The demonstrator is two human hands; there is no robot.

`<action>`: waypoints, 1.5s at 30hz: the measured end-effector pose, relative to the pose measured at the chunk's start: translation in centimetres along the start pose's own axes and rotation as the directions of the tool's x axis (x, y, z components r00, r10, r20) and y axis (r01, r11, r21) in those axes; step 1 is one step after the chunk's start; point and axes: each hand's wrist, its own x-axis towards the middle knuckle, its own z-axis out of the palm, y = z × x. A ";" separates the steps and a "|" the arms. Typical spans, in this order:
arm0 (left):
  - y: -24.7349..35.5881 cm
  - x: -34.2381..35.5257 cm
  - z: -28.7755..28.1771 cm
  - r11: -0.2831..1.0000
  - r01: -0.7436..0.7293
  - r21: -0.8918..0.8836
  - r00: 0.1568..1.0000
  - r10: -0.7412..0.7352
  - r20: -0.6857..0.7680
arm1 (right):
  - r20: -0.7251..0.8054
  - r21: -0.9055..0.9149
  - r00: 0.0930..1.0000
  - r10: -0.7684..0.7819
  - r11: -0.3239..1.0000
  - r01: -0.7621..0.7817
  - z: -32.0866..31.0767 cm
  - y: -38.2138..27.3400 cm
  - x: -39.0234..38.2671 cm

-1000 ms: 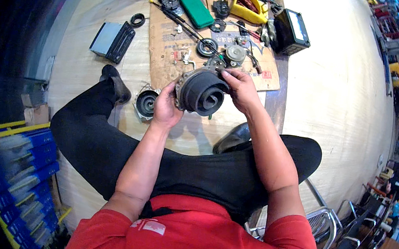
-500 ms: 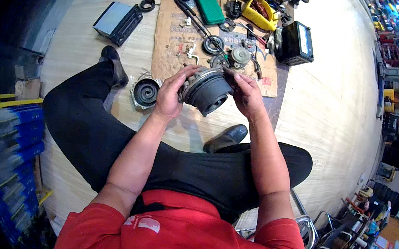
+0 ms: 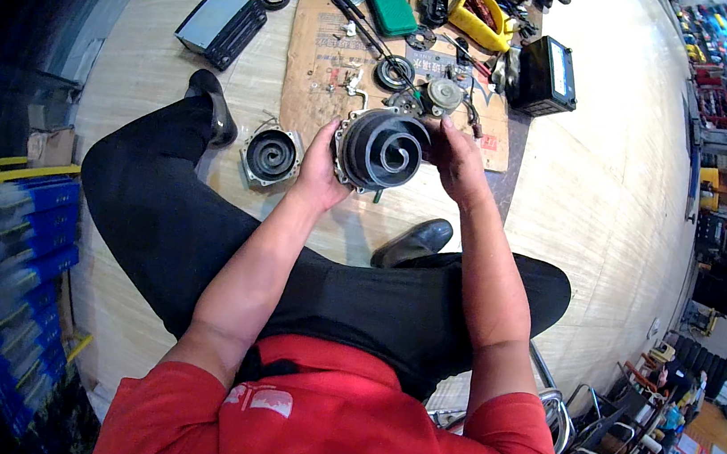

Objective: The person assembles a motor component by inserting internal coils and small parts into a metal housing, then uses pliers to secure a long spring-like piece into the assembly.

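Note:
A round metal scroll compressor part (image 3: 387, 152) is held up in front of me, its open spiral face turned toward me. Bolt lugs stick out around its rim. My left hand (image 3: 323, 173) grips it from the left, fingers partly hidden behind the rim. On the right side, my right hand (image 3: 460, 164) holds by thumb and fingers at a dark curved edge; I cannot tell whether that edge is a separate piece. Below and left of it, a second spiral scroll housing (image 3: 271, 156) lies on the floor, spiral up.
Beyond my hands, a cardboard sheet (image 3: 308, 86) bears rings, a round pulley-like part (image 3: 443, 96), a green case (image 3: 389, 1) and a yellow container (image 3: 478, 20). A black battery (image 3: 545, 77) stands right, a boxy metal unit (image 3: 222, 28) left. My shoe (image 3: 414, 243) is close below.
The scroll part has turned so that its spiral face now points up at me; before, its side wall showed. Both hands stay on it, and my right hand has shifted slightly.

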 end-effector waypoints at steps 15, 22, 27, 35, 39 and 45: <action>-0.1 -2.0 1.1 0.992 -0.072 -0.107 0.996 0.066 -0.061 | 0.067 0.179 0.996 -0.067 0.982 0.054 0.3 -0.5 0.5; 3.7 -1.4 2.7 0.945 -0.300 -0.132 0.950 0.284 -0.127 | -0.256 -0.965 0.953 -0.163 0.096 -0.243 -12.3 12.8 4.6; 5.3 -0.7 0.9 0.918 -0.372 -0.141 0.923 0.349 -0.160 | -0.308 -0.949 0.920 0.244 -0.016 -0.313 -11.4 19.8 6.1; 6.3 1.2 -2.6 0.936 -0.292 -0.199 0.940 0.241 -0.243 | -0.382 -0.921 0.914 0.139 0.026 -0.389 -2.9 22.7 11.3; 6.6 2.1 -2.4 0.933 -0.264 -0.243 0.955 0.217 -0.201 | -0.486 -0.865 0.873 0.035 0.121 -0.486 -3.9 24.6 11.4; 6.8 2.2 -1.4 0.924 -0.286 -0.256 0.956 0.255 -0.148 | -0.401 -0.895 0.916 0.021 0.206 -0.396 -5.9 23.9 12.0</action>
